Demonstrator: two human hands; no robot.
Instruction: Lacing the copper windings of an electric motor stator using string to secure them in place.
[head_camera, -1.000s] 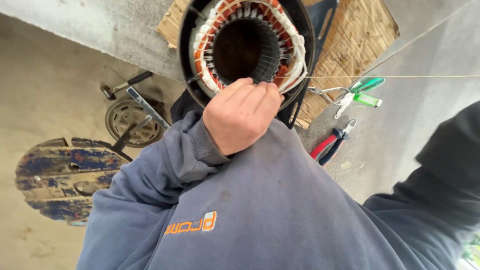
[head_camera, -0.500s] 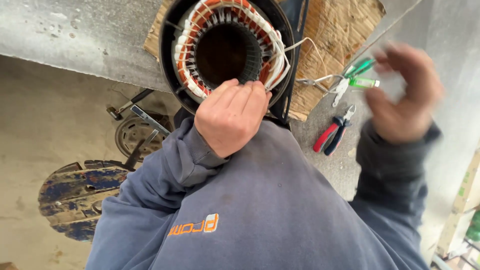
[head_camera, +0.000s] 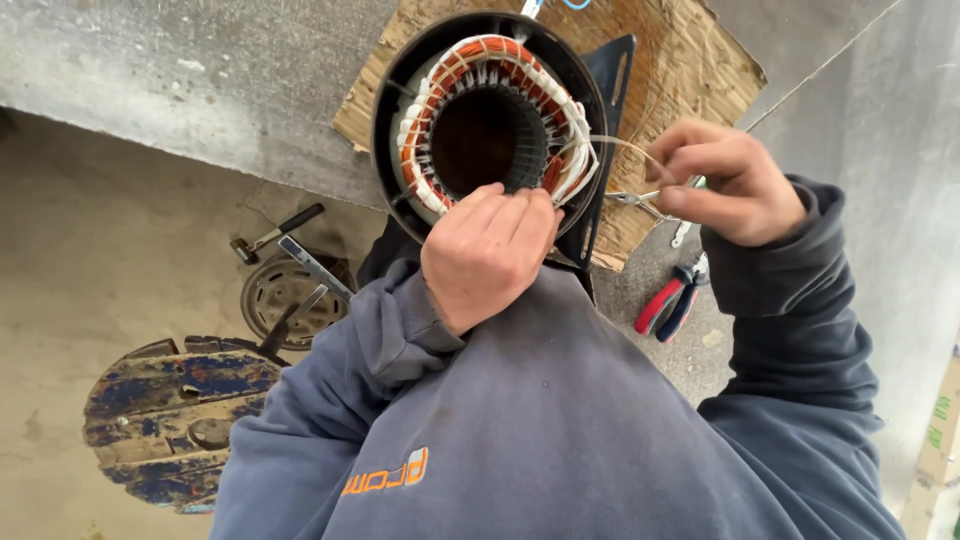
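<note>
A black motor stator (head_camera: 490, 135) with copper windings and white lacing stands on a piece of board (head_camera: 690, 70) on the grey bench. My left hand (head_camera: 487, 255) grips the stator's lower rim, fingers curled over the windings. My right hand (head_camera: 733, 183) is to the right of the stator, pinching a thin white lacing cord (head_camera: 625, 145) that loops out from the winding's right side. Small scissors (head_camera: 640, 200) lie just under that hand.
Red-and-blue pliers (head_camera: 672, 300) lie on the bench by my right sleeve. On the floor below left are a hammer (head_camera: 270, 232), a round metal disc (head_camera: 290, 300) with a bar across it, and a worn blue wooden spool (head_camera: 170, 415).
My right hand has come in from the far right, where it was pulling the cord taut, to close beside the stator. The left hand has stayed on the rim.
</note>
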